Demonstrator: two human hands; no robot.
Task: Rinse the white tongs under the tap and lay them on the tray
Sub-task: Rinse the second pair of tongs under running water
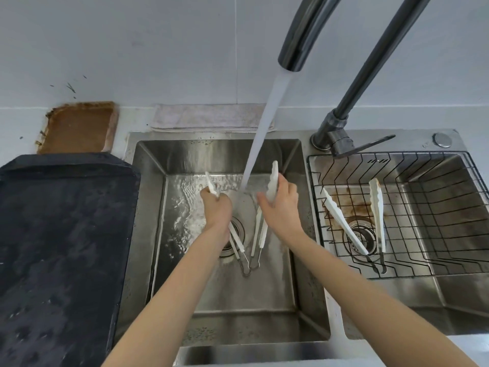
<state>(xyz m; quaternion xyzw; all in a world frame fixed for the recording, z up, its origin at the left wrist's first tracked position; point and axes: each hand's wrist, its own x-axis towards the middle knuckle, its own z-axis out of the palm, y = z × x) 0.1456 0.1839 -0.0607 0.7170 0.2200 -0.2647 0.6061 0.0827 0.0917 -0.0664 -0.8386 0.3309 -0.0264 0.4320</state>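
Observation:
Two white tongs are held over the left sink basin (296,234), one in each hand. My left hand (215,209) grips one pair (211,185), its white tip pointing up and left and its metal hinge end low near the drain. My right hand (281,201) grips the other pair (272,181), tip up, handles hanging down. Water (264,123) runs from the dark tap spout (293,53) and lands between the two hands. The black tray (60,234) lies on the counter left of the sink.
Two more white tongs (344,223) (377,210) lie in a black wire rack (412,245) in the right basin. The tap's base and lever (341,139) stand between the basins. A folded cloth (209,116) and a brown tray (76,128) sit at the back.

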